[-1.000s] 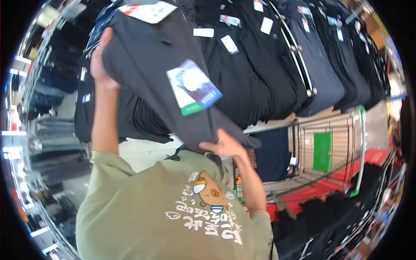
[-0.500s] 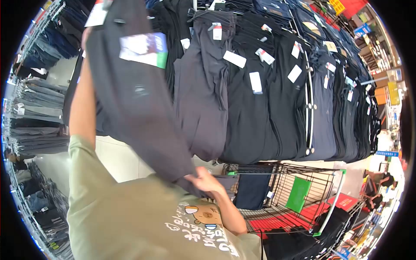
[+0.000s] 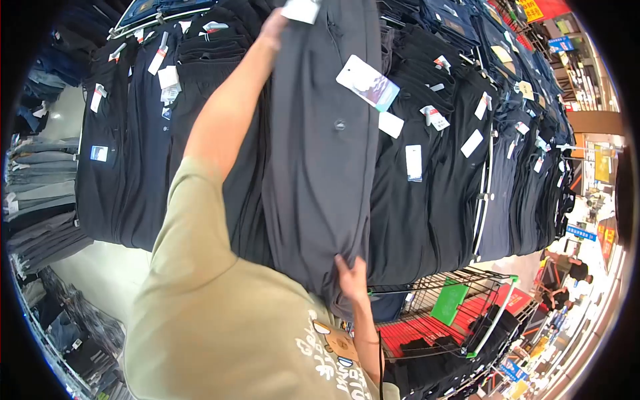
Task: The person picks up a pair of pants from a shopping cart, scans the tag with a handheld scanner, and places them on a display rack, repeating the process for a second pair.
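A pair of dark grey trousers (image 3: 317, 180) hangs lengthwise before me, in front of the rack. High up, my left hand (image 3: 272, 32) is closed on its upper end beside a white tag (image 3: 301, 9); some of its fingers are hidden behind the cloth. Lower down, my right hand (image 3: 352, 277) grips the right edge near the leg ends. A larger printed tag (image 3: 369, 81) dangles over the upper part, and a small round logo (image 3: 340, 124) shows below it.
Black trousers (image 3: 427, 193) with white tags hang on both sides along the rack. A wire shopping cart (image 3: 413, 320) with a green panel (image 3: 450, 301) stands at lower right, above red flooring. Folded jeans (image 3: 43, 167) fill shelves at left. People (image 3: 577, 270) are far off at right.
The grey trousers have swung from a slant at the left to nearly upright, in front of the rack's middle. Both hands have moved right with them, and my view has turned left.
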### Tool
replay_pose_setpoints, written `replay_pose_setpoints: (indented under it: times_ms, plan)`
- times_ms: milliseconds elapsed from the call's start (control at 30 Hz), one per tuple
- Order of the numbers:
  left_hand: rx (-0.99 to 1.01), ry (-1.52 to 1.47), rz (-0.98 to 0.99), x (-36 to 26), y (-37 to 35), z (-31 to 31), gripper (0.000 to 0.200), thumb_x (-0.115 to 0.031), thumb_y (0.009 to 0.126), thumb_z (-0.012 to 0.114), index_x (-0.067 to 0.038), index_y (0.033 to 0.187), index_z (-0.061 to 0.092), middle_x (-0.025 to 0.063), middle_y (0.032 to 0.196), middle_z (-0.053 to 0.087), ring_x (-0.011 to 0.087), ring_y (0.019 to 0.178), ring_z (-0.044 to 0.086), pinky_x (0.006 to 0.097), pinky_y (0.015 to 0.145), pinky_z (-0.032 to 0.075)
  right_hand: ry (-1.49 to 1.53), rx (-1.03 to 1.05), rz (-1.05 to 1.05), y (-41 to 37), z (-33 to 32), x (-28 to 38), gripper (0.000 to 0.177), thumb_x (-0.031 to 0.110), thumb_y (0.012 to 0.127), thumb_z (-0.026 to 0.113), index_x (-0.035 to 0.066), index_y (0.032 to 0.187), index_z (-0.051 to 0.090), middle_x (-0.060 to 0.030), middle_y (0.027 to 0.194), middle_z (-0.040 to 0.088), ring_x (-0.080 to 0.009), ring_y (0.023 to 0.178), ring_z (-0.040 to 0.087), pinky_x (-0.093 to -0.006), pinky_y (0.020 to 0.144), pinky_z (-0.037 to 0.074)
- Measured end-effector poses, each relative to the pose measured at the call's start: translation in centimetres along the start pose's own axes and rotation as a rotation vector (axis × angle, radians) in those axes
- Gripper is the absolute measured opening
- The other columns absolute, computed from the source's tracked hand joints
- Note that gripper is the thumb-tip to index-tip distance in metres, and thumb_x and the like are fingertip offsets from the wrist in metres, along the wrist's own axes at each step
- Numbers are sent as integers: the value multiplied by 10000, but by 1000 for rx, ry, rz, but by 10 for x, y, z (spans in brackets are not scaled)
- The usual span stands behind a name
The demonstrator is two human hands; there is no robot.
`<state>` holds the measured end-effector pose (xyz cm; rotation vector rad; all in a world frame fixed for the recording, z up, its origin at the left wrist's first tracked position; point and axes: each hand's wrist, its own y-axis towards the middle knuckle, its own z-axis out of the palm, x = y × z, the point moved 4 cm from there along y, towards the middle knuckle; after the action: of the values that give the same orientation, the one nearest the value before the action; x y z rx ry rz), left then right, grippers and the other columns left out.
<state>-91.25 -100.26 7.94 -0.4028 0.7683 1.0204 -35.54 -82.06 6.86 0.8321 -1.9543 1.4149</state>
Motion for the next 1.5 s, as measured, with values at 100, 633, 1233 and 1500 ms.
replay_pose_setpoints:
  times_ms: [100,633,1233,1500]
  plan:
    - [-370,228,-374,70,8,16,184,-103,892,543,25,969,650,139,950,684,228,797,676,394,762,563,97,-175,-54,13,-11,8,286,70,895,600,-70,1142,574,-165,1082,668,-201,1013,607,-305,906,445]
    - [-636,957,-319,91,-12,9,834,-382,672,841,101,1255,492,216,1283,553,290,1148,585,351,963,483,-343,-35,79,-38,-8,15,362,234,820,704,-86,961,610,-276,874,652,-418,864,639,-404,749,485]
    - [-156,1745,748,73,-107,90,482,-103,739,657,-127,1208,552,103,1074,595,307,1033,568,423,858,466,-498,-402,-95,-27,-17,33,349,248,847,673,13,1095,599,-190,961,645,-382,921,623,-435,770,495]
    - [476,2322,226,100,-32,149,356,-111,833,595,-195,1179,606,98,1040,660,299,892,657,404,748,517,-674,-411,-127,21,-5,51,282,271,892,601,-7,914,564,-252,766,636,-455,758,616,-517,676,480]
